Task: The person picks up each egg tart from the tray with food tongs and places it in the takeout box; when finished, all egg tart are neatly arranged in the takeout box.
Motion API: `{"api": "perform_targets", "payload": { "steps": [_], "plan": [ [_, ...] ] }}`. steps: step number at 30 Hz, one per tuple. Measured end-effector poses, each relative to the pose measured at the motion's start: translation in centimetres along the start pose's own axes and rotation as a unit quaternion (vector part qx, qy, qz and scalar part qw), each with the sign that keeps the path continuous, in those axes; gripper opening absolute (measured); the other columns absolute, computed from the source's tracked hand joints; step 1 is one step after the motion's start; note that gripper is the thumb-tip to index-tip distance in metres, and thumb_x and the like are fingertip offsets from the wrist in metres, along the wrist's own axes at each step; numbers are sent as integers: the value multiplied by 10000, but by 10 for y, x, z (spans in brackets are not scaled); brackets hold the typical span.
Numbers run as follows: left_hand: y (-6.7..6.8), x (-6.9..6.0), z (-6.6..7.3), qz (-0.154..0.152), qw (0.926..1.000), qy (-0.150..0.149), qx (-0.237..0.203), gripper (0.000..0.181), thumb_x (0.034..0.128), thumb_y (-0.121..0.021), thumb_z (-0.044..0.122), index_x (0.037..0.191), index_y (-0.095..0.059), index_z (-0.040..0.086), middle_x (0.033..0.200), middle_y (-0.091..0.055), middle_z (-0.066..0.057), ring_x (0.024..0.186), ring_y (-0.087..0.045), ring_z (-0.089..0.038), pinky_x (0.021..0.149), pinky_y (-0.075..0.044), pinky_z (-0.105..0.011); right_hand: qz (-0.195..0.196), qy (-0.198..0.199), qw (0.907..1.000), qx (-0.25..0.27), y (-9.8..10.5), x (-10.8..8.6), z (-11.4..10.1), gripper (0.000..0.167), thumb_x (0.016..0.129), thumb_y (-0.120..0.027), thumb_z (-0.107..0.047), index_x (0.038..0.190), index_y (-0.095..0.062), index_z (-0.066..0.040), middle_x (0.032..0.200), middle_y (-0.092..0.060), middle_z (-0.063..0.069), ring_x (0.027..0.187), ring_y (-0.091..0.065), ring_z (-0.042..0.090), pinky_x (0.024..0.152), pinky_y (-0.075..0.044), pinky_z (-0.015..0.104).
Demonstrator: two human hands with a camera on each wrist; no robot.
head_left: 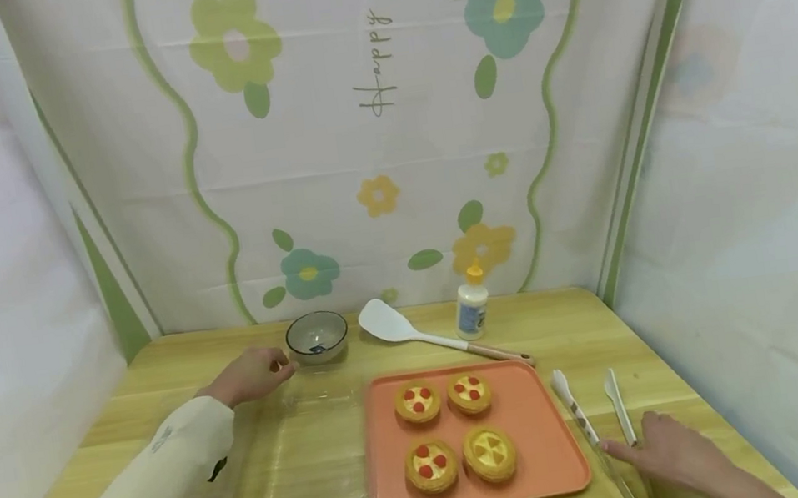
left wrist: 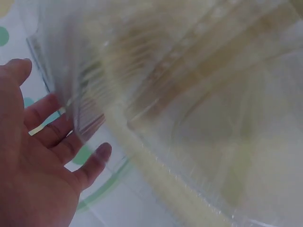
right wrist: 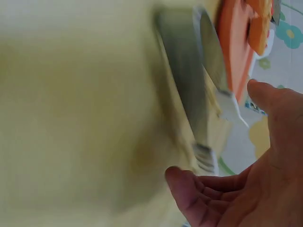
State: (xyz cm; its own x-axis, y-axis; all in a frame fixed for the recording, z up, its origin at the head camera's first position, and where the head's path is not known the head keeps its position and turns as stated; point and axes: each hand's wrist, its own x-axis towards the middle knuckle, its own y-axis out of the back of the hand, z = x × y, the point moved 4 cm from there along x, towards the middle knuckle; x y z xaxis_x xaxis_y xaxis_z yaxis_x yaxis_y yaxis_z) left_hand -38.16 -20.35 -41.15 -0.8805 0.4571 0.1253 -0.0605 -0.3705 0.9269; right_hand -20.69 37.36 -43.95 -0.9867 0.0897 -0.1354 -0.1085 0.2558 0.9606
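Observation:
My left hand (head_left: pixel 252 375) is beside a grey bowl (head_left: pixel 318 340) with a dark rim, at the back left. In the left wrist view its fingers (left wrist: pixel 66 149) are spread and lightly bent at the edge of a clear plastic container (left wrist: pixel 213 109), some partly seen through it; the plastic is blurred. My right hand (head_left: pixel 679 456) hovers by two long metal utensils at the right: one with a patterned white handle (head_left: pixel 578 410), one with a plain white handle (head_left: pixel 620 405). In the right wrist view its thumb is extended and nothing shows between thumb and fingers.
An orange tray (head_left: pixel 541 466) in the middle holds several egg tarts (head_left: pixel 431 465), most with red toppings. Behind it lie a white spatula (head_left: pixel 388 324) with a wooden-coloured handle and a white glue bottle (head_left: pixel 472 309) with a yellow cap. Printed curtains (head_left: pixel 324 141) enclose the table.

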Motion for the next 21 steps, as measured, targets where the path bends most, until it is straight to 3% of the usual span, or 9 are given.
{"api": "perform_targets", "payload": {
  "steps": [3, 6, 9, 12, 15, 18, 21],
  "plan": [
    [-5, -2, 1, -42, 10000, 81, -13, 258, 987, -578, 262, 919, -705, 48, 755, -639, 22, 654, -547, -119, 627, -474, -353, -208, -183, 9973, 681, -21, -2, 0, 758, 827, -658, -627, 942, -506, 107, 750, -512, 92, 621, -467, 201, 537, -394, 341],
    [-9, -1, 1, -130, 9996, 249, -16, 271, 997, -561, 261, 971, -724, 46, 724, -610, 33, 611, -494, -110, 601, -428, -328, -90, -227, 9948, 984, -29, -4, 0, 681, 809, -726, -529, 928, -486, 97, 728, -503, 88, 609, -473, 201, 531, -409, 336],
    [-13, 0, 2, -189, 9994, 304, 8, 278, 1001, -552, 269, 1028, -726, 54, 780, -648, 21, 623, -501, -112, 606, -430, -331, 118, -272, 9924, 1190, -23, -5, 2, 589, 810, -748, -420, 940, -500, 98, 718, -519, 78, 594, -488, 188, 511, -425, 326],
    [-14, 1, 1, -197, 9994, 289, -6, 270, 1001, -553, 278, 1021, -718, 66, 819, -664, 18, 649, -515, -111, 616, -441, -330, 330, 34, 9886, 1471, -6, -6, 0, 489, 853, -724, -350, 977, -520, 77, 720, -508, 60, 589, -462, 140, 512, -414, 288],
    [-13, 1, 0, -211, 9994, 217, -155, 261, 1001, -560, 255, 974, -709, 43, 741, -622, 3, 612, -494, -110, 589, -430, -316, 489, 1079, 9809, 1540, 11, -9, -12, 477, 875, -725, -289, 1158, -555, 56, 791, -513, 27, 641, -466, 66, 542, -416, 250],
    [-10, 2, -3, -262, 9993, 65, -262, 265, 1000, -564, 233, 971, -713, 15, 733, -623, -13, 594, -480, -104, 575, -417, -299, 499, 2357, 9633, 1187, 20, -16, -31, 530, 863, -748, -253, 1265, -550, 29, 867, -520, -34, 706, -490, 14, 566, -429, 235],
    [-8, 5, -5, -367, 9988, 4, -308, 279, 1001, -565, 237, 1006, -721, 6, 800, -672, -30, 616, -501, -107, 599, -434, -303, 587, 3026, 9491, 652, 24, -26, -45, 515, 815, -794, -240, 1235, -578, -35, 898, -522, -102, 739, -508, 10, 560, -434, 230]
  ]
}}
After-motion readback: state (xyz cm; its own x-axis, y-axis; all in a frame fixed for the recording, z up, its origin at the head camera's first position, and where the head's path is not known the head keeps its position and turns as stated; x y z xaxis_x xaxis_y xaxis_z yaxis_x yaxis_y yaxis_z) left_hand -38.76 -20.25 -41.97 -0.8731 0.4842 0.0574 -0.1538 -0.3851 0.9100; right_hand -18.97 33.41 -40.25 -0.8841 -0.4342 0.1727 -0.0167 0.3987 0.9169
